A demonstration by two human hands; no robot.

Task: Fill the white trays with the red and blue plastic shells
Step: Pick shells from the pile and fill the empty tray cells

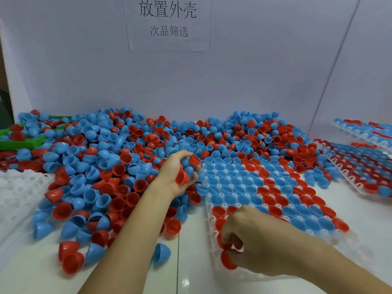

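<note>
A big heap of red and blue plastic shells (118,158) covers the table from the left to the middle. In front of me lies a white tray (212,236), most of its cups holding blue and red shells. My left hand (176,172) is raised at the tray's far left corner and grips a handful of shells (186,172), red and blue. My right hand (246,236) is over the tray's near left edge and pinches a red shell (228,261) at the tray's near left cups.
Filled white trays (360,164) lie stacked at the right. An empty white tray (19,187) sits at the left edge, and a green tray (23,142) lies half buried at the far left. A paper sign (168,22) hangs on the back wall.
</note>
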